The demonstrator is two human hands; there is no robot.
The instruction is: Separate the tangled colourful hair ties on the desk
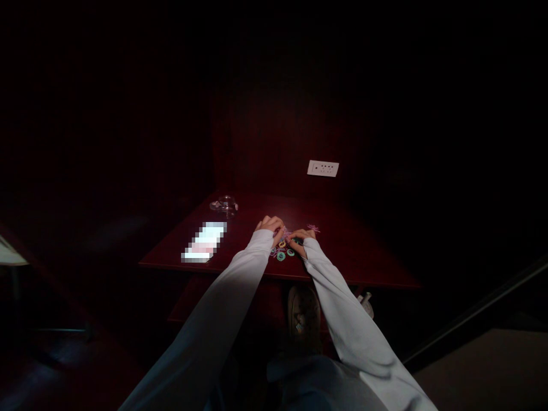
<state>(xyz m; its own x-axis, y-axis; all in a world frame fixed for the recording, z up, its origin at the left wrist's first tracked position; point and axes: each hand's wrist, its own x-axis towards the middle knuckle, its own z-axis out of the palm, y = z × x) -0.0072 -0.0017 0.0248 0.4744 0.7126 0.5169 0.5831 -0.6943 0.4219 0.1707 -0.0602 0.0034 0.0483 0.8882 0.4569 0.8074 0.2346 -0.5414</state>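
Note:
Several small coloured rings (281, 256), green, yellow and pink, lie in a pile near the front edge of the dark red table (351, 257). My left hand (271, 225) is at the left and back of the pile, its fingers bent over pink pieces. My right hand (301, 235) reaches in from the right side, fingers bent and low over the rings. The fingertips of both hands are close to each other. Whether either hand grips a ring is too small to tell. A pink bundle (314, 228) lies just beyond my right hand.
A bright, blurred-out rectangle (204, 242) lies on the left of the table. Behind it stands a clear glass or plastic container (227, 204). A white socket plate (323, 168) is on the back wall. A shoe (303, 314) shows below the table edge.

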